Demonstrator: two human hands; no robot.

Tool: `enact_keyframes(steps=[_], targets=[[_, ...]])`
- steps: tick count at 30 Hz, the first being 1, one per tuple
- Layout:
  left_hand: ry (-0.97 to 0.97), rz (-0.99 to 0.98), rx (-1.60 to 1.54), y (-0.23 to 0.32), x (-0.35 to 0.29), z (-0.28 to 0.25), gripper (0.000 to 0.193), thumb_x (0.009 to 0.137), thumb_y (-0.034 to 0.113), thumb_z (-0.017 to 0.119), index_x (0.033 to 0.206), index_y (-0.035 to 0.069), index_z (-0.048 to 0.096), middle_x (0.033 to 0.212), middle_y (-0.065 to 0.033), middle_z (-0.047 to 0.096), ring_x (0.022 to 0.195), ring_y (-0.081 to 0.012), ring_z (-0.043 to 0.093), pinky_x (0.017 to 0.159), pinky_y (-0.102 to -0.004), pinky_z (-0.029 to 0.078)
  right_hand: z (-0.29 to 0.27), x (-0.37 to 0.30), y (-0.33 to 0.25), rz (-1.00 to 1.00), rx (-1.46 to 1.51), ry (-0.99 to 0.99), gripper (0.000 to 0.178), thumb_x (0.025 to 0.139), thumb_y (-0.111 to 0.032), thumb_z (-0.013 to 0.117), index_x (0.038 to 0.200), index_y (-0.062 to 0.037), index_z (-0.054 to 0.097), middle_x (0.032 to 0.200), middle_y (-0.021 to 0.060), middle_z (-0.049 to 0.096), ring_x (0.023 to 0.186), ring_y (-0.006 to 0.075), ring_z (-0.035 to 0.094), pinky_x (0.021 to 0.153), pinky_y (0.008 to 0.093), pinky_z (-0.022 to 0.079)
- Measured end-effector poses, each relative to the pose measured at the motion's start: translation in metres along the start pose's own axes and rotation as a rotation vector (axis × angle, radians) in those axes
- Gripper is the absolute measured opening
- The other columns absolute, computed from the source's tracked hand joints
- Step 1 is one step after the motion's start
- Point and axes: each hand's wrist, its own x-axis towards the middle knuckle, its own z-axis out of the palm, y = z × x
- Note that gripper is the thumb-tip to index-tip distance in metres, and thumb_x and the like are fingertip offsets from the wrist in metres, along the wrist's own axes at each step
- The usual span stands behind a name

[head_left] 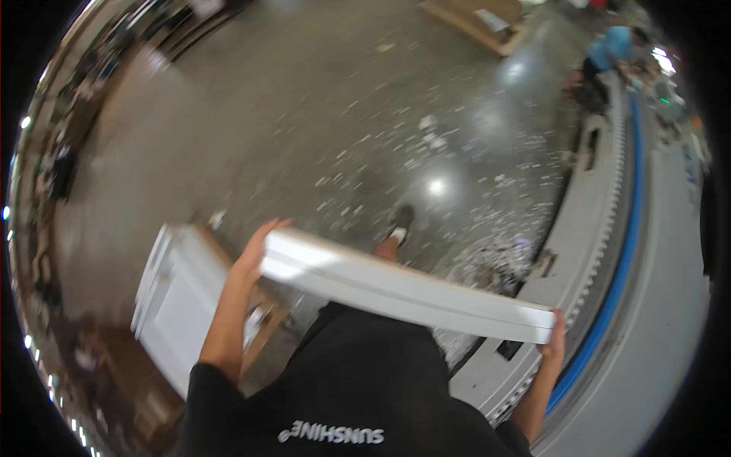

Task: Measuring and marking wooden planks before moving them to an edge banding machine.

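Observation:
A long white panel with a pale brown upper edge is held across the front of my body. My left hand grips its left end, fingers wrapped over the corner. At the opposite end, my right hand is closed around the edge. The panel slopes down a little toward the right. A seam runs along its white side, and I cannot tell whether it is one board or several stacked together. Left of my left arm, a stack of white panels lies on a brown base.
A long machine with a toothed track and a blue strip runs along the right. A person in a light blue top bends over its far end. White scraps litter the grey floor. Brown boards lie at the back.

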Motion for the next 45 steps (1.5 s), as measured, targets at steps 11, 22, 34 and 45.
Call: enact_keyframes(steps=[11,22,34,45], targets=[[-0.143,-0.074,0.283,0.197,0.342,0.263,0.071,0.106,0.052,0.046,0.154,-0.001,0.052,0.141,-0.0231,0.064,0.13,-0.0319,0.062,0.113,-0.045,0.047,0.013,0.17,-0.162,0.064,0.227,0.185,0.042,0.098,-0.045,0.056,0.103,-0.0061,0.072,0.097,0.0119,0.076,0.09,0.0296,0.074,0.084,0.0465,0.061],[-0.343,-0.145,0.687,0.304,0.666,0.629,0.073,0.107,0.055,0.042,0.152,-0.001,0.055,0.147,-0.0204,0.063,0.132,-0.0346,0.062,0.113,-0.0467,0.048,-0.026,0.33,-0.27,-0.093,0.725,0.421,0.04,0.097,-0.039,0.057,0.1,-0.0017,0.072,0.093,0.0151,0.076,0.085,0.0334,0.075,0.084,0.0467,0.063],[-0.285,-0.138,0.526,0.41,0.9,0.888,0.067,0.107,0.054,0.047,0.143,-0.001,0.063,0.128,-0.0194,0.071,0.114,-0.0321,0.069,0.101,-0.0458,0.055,-0.078,0.624,-0.541,-0.104,0.638,0.487,0.039,0.101,-0.036,0.056,0.104,0.0003,0.069,0.098,0.0164,0.076,0.092,0.0315,0.076,0.09,0.0463,0.062],[-0.378,-0.198,0.595,0.484,1.21,1.143,0.066,0.106,0.054,0.05,0.141,0.0,0.064,0.122,-0.0176,0.073,0.111,-0.0324,0.07,0.099,-0.0463,0.056,-0.096,0.86,-0.751,-0.056,0.699,0.458,0.041,0.101,-0.039,0.054,0.099,-0.0018,0.071,0.094,0.0164,0.076,0.086,0.0335,0.075,0.086,0.0475,0.062]])
